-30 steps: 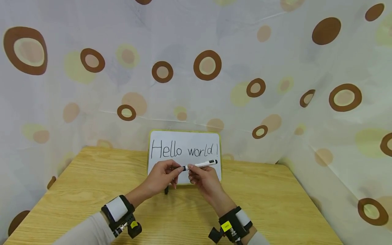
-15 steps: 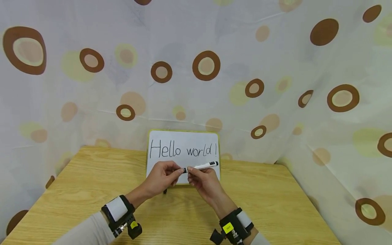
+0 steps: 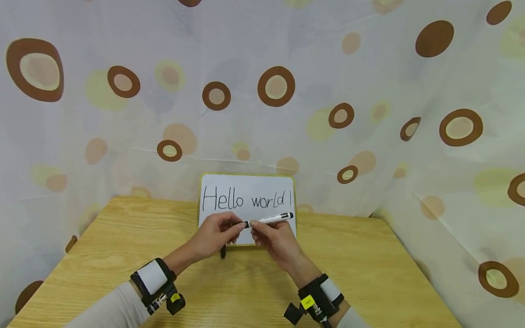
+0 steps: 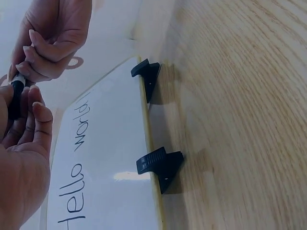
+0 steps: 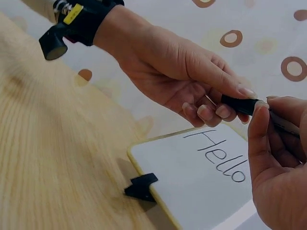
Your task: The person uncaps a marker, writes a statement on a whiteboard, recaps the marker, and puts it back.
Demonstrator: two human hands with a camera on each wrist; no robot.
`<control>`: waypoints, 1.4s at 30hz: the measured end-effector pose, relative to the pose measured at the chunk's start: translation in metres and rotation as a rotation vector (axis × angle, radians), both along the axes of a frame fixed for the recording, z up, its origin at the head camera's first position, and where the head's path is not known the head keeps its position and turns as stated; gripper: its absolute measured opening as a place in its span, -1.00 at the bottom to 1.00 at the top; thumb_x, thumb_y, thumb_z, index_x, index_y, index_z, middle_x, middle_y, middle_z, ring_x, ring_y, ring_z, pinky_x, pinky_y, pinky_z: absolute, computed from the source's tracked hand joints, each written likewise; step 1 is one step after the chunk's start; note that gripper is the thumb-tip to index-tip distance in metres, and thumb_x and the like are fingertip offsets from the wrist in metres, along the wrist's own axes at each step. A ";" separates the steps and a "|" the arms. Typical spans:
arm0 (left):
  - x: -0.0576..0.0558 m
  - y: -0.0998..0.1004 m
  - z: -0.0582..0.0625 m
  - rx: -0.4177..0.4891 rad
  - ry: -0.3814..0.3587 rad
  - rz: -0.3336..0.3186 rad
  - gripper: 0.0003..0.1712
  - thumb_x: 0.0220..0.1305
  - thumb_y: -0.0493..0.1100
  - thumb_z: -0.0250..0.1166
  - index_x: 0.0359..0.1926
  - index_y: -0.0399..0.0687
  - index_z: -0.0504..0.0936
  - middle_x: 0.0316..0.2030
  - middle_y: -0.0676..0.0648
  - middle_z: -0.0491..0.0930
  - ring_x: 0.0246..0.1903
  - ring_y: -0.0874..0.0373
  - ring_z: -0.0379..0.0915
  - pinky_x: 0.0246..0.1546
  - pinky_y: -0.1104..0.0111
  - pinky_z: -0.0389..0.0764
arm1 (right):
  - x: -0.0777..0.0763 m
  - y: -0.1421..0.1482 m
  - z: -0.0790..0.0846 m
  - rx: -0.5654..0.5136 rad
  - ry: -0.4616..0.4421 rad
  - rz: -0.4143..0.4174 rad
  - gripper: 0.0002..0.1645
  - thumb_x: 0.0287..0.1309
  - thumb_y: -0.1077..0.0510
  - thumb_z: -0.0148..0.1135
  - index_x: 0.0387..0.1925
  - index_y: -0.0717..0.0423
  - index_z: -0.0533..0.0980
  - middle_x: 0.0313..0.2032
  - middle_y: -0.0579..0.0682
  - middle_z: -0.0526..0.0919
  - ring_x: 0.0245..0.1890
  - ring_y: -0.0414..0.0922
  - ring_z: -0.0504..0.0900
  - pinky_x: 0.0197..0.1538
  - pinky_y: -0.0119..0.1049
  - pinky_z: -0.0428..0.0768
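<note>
A white marker (image 3: 274, 219) with black ends is held between both hands, in front of a small whiteboard (image 3: 246, 182). My left hand (image 3: 215, 234) pinches the black cap (image 5: 238, 103) at the marker's left end between thumb and fingers. The right hand (image 3: 279, 243) pinches the white barrel close beside the cap, its thumb on top. The barrel's other end points right and slightly up. Whether the cap is fully seated cannot be told, as fingertips cover the joint. "Hello world!" is handwritten in black on the board, whose lower part is partly hidden by the hands.
The yellow-edged board stands on black clip feet (image 4: 160, 165) on the wood-grain table (image 3: 348, 269). Behind it and along the right hangs a pale curtain (image 3: 246, 123) with brown rings. Strapped wrist cameras (image 3: 176, 303) protrude below both wrists.
The left wrist has shifted slightly left and the right wrist slightly right. Both hands keep the same hold on the marker, and the head view has moved a little.
</note>
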State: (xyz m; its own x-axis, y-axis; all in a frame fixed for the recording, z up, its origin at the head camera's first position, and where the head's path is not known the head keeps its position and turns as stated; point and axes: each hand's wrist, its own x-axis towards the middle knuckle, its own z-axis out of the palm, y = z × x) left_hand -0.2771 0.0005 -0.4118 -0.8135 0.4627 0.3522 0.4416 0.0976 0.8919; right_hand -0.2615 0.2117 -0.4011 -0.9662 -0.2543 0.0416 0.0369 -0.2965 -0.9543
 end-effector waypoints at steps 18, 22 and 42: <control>0.005 -0.002 0.003 -0.085 0.026 -0.040 -0.81 0.49 -0.06 0.27 -0.06 0.04 0.77 -0.25 0.04 0.73 -0.31 -0.04 0.63 -0.37 0.33 0.64 | 0.005 0.013 0.012 0.311 0.211 -0.022 -0.76 0.35 0.19 0.34 -0.13 0.33 0.57 -0.45 0.03 0.64 -0.51 -0.17 0.56 -0.45 -0.38 0.60; 0.008 -0.002 0.003 -0.102 0.030 -0.041 -0.83 0.44 -0.03 0.33 -0.14 0.05 0.80 -0.30 0.02 0.74 -0.32 0.07 0.63 -0.37 0.35 0.66 | 0.006 0.012 0.010 0.378 0.199 0.040 -0.70 0.37 0.13 0.34 -0.24 0.38 0.60 -0.50 0.05 0.62 -0.56 -0.18 0.53 -0.48 -0.37 0.57; -0.009 -0.039 -0.003 -0.219 0.075 0.067 -0.81 0.42 0.01 0.35 -0.13 0.06 0.77 -0.28 0.10 0.70 -0.30 0.16 0.60 -0.31 0.32 0.64 | 0.028 -0.004 -0.004 0.665 -0.006 0.314 -0.65 0.30 0.13 0.37 -0.40 0.41 0.66 -0.63 -0.02 0.60 -0.68 -0.22 0.49 -0.58 -0.39 0.49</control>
State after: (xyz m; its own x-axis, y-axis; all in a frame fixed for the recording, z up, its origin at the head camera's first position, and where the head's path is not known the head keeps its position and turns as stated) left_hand -0.2866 -0.0382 -0.4149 -0.8204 0.4807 0.3097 0.4917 0.3166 0.8111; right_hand -0.2338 0.2076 -0.4054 -0.8434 -0.4888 -0.2231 0.0307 0.3707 -0.9283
